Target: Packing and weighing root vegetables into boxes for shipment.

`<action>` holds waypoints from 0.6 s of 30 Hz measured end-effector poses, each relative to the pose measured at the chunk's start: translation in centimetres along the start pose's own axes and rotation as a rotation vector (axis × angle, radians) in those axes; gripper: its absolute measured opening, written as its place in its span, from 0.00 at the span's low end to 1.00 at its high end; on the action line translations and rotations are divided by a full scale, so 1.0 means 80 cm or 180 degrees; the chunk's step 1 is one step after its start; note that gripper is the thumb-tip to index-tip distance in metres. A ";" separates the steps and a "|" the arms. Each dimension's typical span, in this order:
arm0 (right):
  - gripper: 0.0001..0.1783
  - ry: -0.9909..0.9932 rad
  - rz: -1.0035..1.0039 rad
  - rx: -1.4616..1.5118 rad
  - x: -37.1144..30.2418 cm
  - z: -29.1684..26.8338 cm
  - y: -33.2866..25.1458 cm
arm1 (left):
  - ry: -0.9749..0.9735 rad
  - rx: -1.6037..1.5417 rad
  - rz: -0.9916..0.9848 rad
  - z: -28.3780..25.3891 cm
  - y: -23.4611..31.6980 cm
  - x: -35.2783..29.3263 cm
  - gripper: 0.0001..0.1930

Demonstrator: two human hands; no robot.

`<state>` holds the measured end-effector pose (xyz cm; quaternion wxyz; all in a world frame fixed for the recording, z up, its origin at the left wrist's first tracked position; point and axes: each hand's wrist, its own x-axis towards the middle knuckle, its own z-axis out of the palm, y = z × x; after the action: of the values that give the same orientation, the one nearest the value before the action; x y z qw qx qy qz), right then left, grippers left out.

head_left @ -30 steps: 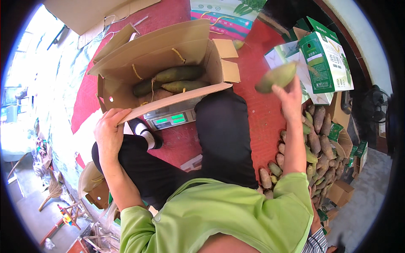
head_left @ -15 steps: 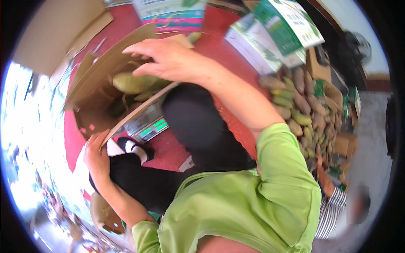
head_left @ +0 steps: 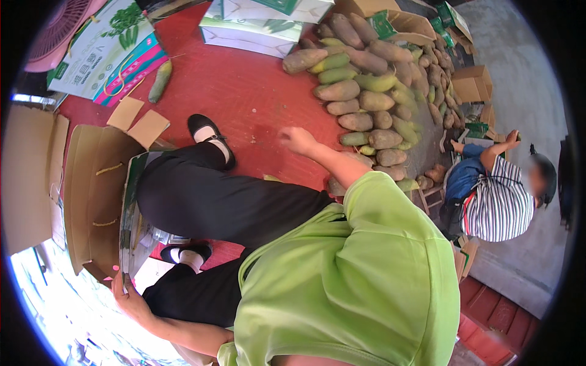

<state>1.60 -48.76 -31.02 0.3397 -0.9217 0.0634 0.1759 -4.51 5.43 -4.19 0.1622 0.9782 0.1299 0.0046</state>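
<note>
My left hand [head_left: 129, 299] grips the near corner of an upright open cardboard box [head_left: 91, 189] beside my knee. Two yellow cord handles show on its inner wall, and its bottom is out of sight. My right hand [head_left: 297, 140] is in the air over the red floor, smeared by motion. No object shows in it, and its fingers cannot be made out clearly. To its right lies a large pile of long radishes [head_left: 360, 122], green to brownish and partly dusted with soil. A single green radish [head_left: 160, 81] lies on the floor ahead.
Printed gift boxes stand ahead, one white and pink carton [head_left: 119, 55] and a white and green stack [head_left: 250, 36]. A pink fan [head_left: 58, 30] is at the upper left. At the right a person in a striped shirt [head_left: 500, 201] sits by the pile, near an empty carton [head_left: 473, 84].
My right hand has left the box and swung right toward the radish pile. My view has turned to the right. My left hand stays on the box edge.
</note>
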 end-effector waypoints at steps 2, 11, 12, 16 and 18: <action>0.14 -0.0358 0.0586 -0.0447 -0.048 0.004 0.060 | -0.0020 -0.0010 0.0010 0.003 -0.011 -0.001 0.11; 0.15 -0.0603 0.1938 -0.0846 -0.179 -0.083 0.154 | 0.0124 0.0378 -0.0221 0.002 -0.016 0.002 0.12; 0.15 -0.0752 0.2085 -0.1142 -0.180 -0.080 0.194 | 0.0110 0.0413 -0.0234 0.003 -0.015 0.004 0.12; 0.14 -0.0499 0.2232 -0.1472 -0.195 -0.085 0.257 | 0.0167 0.0592 -0.0178 0.006 -0.015 0.005 0.13; 0.14 -0.0545 0.2235 -0.1482 -0.190 -0.098 0.218 | 0.0184 0.0633 -0.0256 0.002 -0.011 0.001 0.13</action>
<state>-14.45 -67.15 -30.44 0.0462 -0.8783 0.3035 0.3664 -4.62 6.21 -4.58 0.0606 0.9829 0.1735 0.0134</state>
